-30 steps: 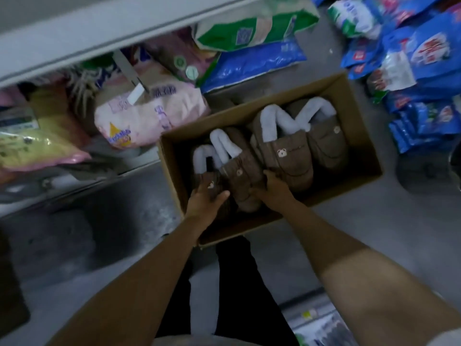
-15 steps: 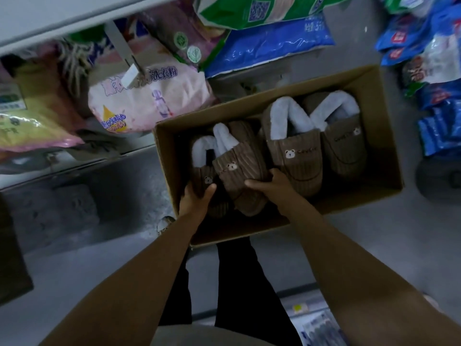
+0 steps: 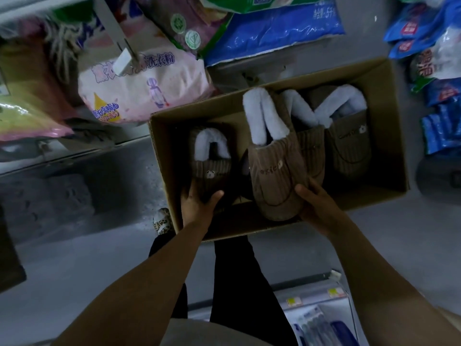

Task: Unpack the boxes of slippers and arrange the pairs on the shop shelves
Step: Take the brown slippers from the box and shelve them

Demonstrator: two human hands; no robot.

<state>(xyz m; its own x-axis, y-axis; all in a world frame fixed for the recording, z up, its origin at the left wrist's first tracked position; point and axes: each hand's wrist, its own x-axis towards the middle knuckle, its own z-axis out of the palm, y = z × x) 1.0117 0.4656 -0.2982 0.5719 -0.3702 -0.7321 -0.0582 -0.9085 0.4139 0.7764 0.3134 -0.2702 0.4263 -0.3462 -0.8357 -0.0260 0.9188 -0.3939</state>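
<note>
An open cardboard box (image 3: 396,136) sits on the grey floor and holds brown corduroy slippers with white fleece lining. My right hand (image 3: 316,208) grips the toe of one brown slipper (image 3: 277,171), raised and tilted above the others. My left hand (image 3: 199,206) holds the toe of a second slipper (image 3: 210,168) low in the box's left end. Two more slippers (image 3: 349,143) lie in the right half of the box, one partly hidden behind the lifted one.
A pink detergent bag (image 3: 144,88) and other bags fill the low shelf at the left. Blue bags (image 3: 274,31) lie behind the box, more blue packs (image 3: 441,101) to its right. A shelf edge with price tags (image 3: 314,295) is near my legs.
My right hand has lifted its slipper up and apart from the one in my left hand. The two were side by side in the box before. The view has moved closer.
</note>
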